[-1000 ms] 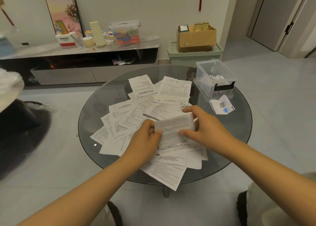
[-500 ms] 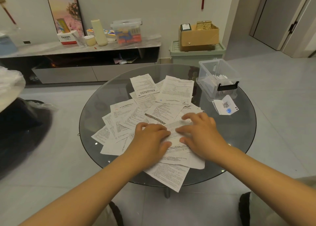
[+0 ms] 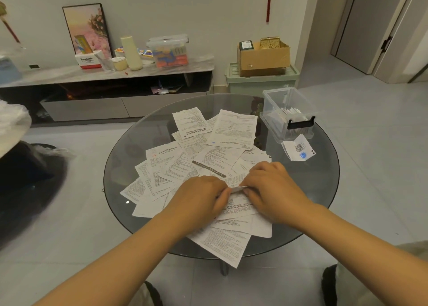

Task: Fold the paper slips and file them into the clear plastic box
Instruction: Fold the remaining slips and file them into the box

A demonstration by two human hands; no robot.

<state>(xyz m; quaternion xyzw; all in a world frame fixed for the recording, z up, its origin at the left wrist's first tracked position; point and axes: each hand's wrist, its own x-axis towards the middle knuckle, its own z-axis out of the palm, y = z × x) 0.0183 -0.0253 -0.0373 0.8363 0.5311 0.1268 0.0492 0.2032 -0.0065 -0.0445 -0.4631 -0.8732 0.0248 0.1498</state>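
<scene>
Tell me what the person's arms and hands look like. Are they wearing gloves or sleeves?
No gloves and no sleeves in sight. The left hand and right hand are both bare, and so are both forearms right down to the bottom of the picture. No watch, ring or bracelet shows on either one.

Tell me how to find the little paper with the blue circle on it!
Start at the round glass table and look to its far right edge, where the clear plastic box stands. The little paper lies alone on the glass just in front of it. Unlike the piled slips, it shows a square code and a blue round mark.
</scene>
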